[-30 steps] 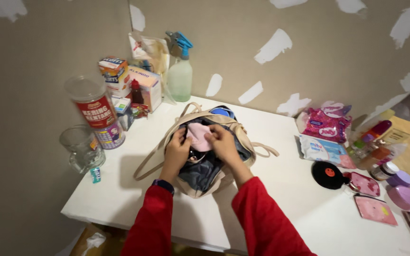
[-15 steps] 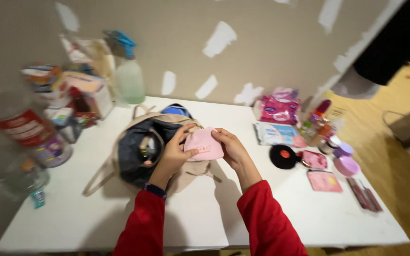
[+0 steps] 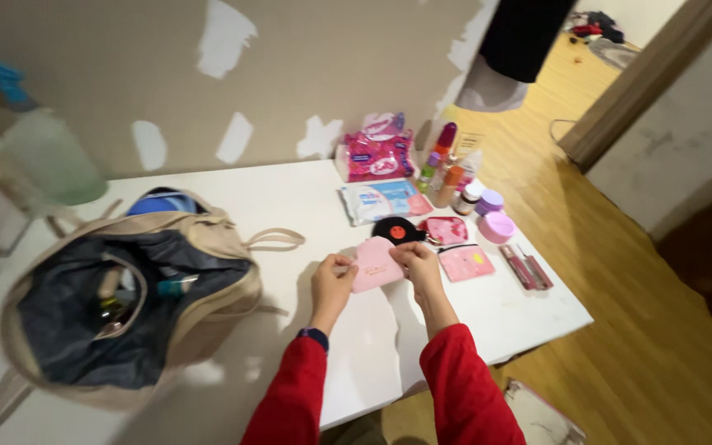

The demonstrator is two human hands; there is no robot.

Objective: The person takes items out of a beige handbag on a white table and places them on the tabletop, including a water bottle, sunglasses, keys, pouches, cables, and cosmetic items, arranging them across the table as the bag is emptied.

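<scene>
A small pink pouch (image 3: pixel 375 264) is held low over the white table (image 3: pixel 290 198) between both of my hands. My left hand (image 3: pixel 333 281) pinches its left edge and my right hand (image 3: pixel 419 264) grips its right edge. Both sleeves are red. The open beige bag (image 3: pixel 125 297) with a dark lining lies to the left, with several small items inside. Just beyond the pouch sit a black round case (image 3: pixel 395 231), a dark pink pouch (image 3: pixel 445 230) and a flat pink pouch (image 3: pixel 466 262).
Wipe packs (image 3: pixel 381 198), a pink packet (image 3: pixel 370 154), small bottles (image 3: pixel 447 169), lilac jars (image 3: pixel 494 222) and lip tubes (image 3: pixel 526 266) crowd the table's right end. A spray bottle (image 3: pixel 43 152) stands at the back left. Wooden floor lies beyond the right edge.
The pink pouch has come out of the bag and moved right, down toward the table by the other pouches. My view has swung right, so the bag sits at the left.
</scene>
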